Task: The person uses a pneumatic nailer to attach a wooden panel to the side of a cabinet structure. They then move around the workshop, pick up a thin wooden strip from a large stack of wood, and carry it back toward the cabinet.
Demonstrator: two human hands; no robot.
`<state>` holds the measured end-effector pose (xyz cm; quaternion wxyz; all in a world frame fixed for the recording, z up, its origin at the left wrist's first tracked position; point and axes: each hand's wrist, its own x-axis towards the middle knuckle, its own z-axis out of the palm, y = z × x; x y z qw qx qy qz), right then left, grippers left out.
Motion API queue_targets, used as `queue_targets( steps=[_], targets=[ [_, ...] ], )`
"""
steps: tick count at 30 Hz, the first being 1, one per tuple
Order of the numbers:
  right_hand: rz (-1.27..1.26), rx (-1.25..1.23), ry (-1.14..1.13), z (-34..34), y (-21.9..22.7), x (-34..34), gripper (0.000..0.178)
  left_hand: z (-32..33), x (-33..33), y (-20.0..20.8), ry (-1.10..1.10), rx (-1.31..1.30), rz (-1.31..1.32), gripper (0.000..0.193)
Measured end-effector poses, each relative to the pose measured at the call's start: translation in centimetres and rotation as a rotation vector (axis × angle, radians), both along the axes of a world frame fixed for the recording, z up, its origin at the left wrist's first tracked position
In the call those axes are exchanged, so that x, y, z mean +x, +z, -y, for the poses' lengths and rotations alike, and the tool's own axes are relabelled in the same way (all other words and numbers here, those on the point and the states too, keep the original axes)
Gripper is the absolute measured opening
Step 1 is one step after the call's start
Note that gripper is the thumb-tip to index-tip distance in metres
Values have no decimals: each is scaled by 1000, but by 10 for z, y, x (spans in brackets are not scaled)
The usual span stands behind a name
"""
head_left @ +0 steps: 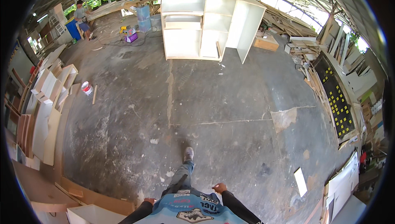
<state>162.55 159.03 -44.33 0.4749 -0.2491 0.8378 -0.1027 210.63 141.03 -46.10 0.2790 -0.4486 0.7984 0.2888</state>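
Note:
My right hand (220, 188) hangs by my right side, away from any object. Its fingers are loosely bent, a thumb or finger stands apart, and nothing shows in it. My left hand (150, 200) is low by my left side, largely hidden by my sleeve and shirt, so its fingers are unclear. Ahead of me a white cabinet with open shelves (216, 22) stands upright on the concrete floor, beyond reach of both hands. One of my feet is forward on the floor, in a light shoe (188, 154).
Left: a paint bucket (87, 88), a wood strip (95, 95) and stacked panels (51, 88). Far left: a person (82, 18) by a long workbench (115, 8) and a purple box (131, 38). Right: scrap wood (304, 51), a dark yellow-marked board (335, 96) and a white panel (300, 181).

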Motion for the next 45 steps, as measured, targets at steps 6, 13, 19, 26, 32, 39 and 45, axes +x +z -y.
queue_targets(
  steps=[6,13,19,26,32,39,45],
  targets=[
    [-15,-201,-237,105,20,-87,29,167,-131,3,418,122,-21,22],
    [-58,-511,-539,219,45,-186,25,440,-330,12,-186,-442,-216,30],
    [-646,-190,420,193,-34,-254,19,510,-566,72,566,102,-792,36],
    [-200,-129,120,249,-61,-379,29,558,-631,37,502,82,-662,32],
    [-470,-117,163,450,-43,-565,36,573,-561,14,878,92,-524,26],
    [-456,-405,212,735,25,-668,26,524,-515,14,356,-20,-167,27],
    [-207,-487,420,925,78,-621,30,550,-548,6,555,93,-132,30]
  ],
)
